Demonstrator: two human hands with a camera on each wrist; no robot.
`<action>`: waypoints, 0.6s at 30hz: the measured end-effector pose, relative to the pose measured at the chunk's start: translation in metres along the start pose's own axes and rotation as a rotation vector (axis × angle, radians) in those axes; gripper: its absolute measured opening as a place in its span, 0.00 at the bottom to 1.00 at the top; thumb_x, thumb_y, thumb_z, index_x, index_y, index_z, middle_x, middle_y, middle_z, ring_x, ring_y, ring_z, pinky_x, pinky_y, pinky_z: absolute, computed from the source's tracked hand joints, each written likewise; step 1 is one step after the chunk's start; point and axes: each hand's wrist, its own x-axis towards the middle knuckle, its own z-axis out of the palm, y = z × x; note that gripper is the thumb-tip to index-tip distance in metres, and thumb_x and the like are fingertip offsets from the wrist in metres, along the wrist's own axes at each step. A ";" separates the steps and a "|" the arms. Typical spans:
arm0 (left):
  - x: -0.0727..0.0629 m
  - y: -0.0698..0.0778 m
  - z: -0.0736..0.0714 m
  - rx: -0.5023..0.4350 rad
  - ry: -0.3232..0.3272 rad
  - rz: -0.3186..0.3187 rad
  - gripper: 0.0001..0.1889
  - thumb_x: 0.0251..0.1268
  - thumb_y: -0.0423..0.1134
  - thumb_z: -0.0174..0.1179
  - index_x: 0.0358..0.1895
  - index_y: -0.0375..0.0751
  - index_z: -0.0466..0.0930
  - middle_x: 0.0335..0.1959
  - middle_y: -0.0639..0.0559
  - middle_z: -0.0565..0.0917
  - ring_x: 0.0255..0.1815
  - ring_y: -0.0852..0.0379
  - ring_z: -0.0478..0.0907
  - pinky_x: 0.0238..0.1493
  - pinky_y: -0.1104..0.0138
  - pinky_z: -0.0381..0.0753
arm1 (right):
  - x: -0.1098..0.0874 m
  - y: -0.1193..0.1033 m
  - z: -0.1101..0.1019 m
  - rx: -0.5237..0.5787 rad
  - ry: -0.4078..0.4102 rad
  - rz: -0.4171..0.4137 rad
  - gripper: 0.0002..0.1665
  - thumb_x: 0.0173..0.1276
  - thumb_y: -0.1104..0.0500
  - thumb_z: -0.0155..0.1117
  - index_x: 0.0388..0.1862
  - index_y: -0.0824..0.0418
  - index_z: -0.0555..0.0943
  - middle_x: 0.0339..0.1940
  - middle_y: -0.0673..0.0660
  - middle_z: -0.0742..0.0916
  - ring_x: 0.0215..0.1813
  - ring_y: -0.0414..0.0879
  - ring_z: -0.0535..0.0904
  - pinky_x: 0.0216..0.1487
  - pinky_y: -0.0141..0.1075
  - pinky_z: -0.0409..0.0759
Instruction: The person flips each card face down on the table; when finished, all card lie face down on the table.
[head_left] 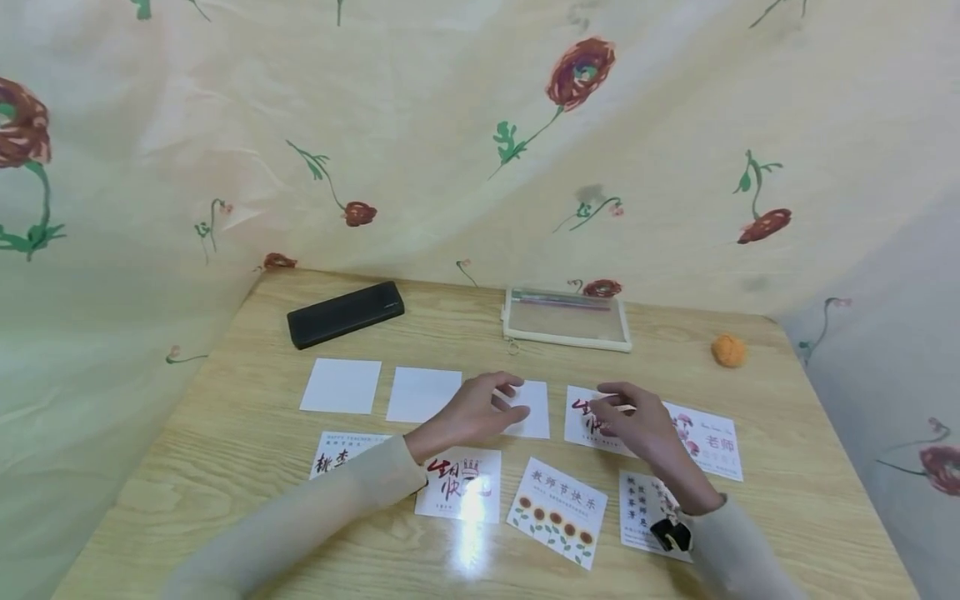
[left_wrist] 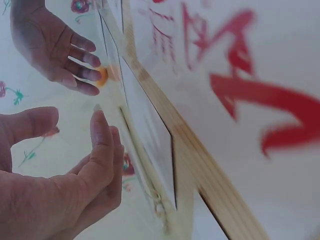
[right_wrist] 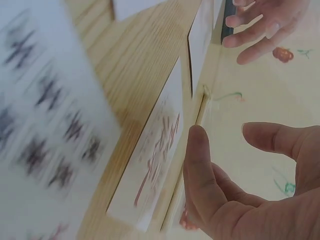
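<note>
My left hand (head_left: 476,408) is held over the back row of cards, overlapping a blank white card (head_left: 534,412) in the head view. Its fingers are loosely bent, with a gap between thumb and fingertips and nothing held, as the left wrist view also shows. Over a card with red brush lettering (head_left: 581,421) is my right hand (head_left: 637,417), thumb and fingers apart and holding nothing. Partly behind its wrist lies a pink-flowered card (head_left: 716,450). Two more blank cards, a left one (head_left: 341,386) and a middle one (head_left: 424,392), lie left of my left hand.
A front row holds a black-lettered card (head_left: 337,450) partly under my left sleeve, a red-lettered birthday card (head_left: 465,487), a tilted sunflower card (head_left: 558,512) and another lettered card (head_left: 636,512). Behind are a black case (head_left: 345,314), a zip pouch (head_left: 566,323) and an orange ball (head_left: 728,351).
</note>
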 end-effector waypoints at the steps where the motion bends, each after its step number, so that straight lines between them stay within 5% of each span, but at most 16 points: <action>1: 0.002 0.002 0.003 -0.009 -0.013 -0.004 0.27 0.76 0.46 0.63 0.73 0.41 0.74 0.63 0.40 0.81 0.60 0.46 0.83 0.56 0.58 0.86 | -0.001 0.002 -0.003 -0.012 0.005 0.012 0.34 0.80 0.52 0.60 0.75 0.71 0.69 0.63 0.74 0.82 0.48 0.53 0.90 0.48 0.40 0.90; 10: 0.019 0.019 0.029 -0.083 -0.087 -0.056 0.28 0.75 0.48 0.63 0.73 0.42 0.74 0.67 0.43 0.79 0.65 0.47 0.81 0.59 0.59 0.86 | -0.011 0.018 -0.017 -0.087 0.041 0.099 0.36 0.80 0.48 0.60 0.77 0.67 0.68 0.67 0.72 0.80 0.55 0.56 0.87 0.45 0.35 0.87; 15: 0.026 0.029 0.044 -0.045 -0.109 -0.045 0.29 0.75 0.49 0.63 0.74 0.43 0.73 0.69 0.44 0.79 0.63 0.51 0.83 0.57 0.63 0.86 | -0.016 0.026 -0.025 -0.116 0.070 0.105 0.37 0.80 0.47 0.60 0.78 0.67 0.67 0.67 0.71 0.79 0.60 0.60 0.84 0.43 0.32 0.85; 16: 0.027 0.030 0.047 -0.035 -0.117 -0.039 0.29 0.75 0.48 0.63 0.74 0.42 0.72 0.62 0.43 0.82 0.55 0.51 0.85 0.53 0.64 0.86 | -0.017 0.027 -0.026 -0.115 0.073 0.110 0.37 0.80 0.47 0.60 0.78 0.67 0.67 0.67 0.71 0.79 0.62 0.61 0.83 0.44 0.32 0.85; 18: 0.029 0.032 0.054 0.005 -0.120 -0.030 0.30 0.76 0.49 0.62 0.75 0.42 0.72 0.58 0.43 0.83 0.56 0.51 0.85 0.54 0.63 0.86 | -0.019 0.030 -0.028 -0.104 0.071 0.118 0.38 0.80 0.46 0.60 0.78 0.67 0.67 0.68 0.70 0.78 0.64 0.63 0.82 0.45 0.32 0.87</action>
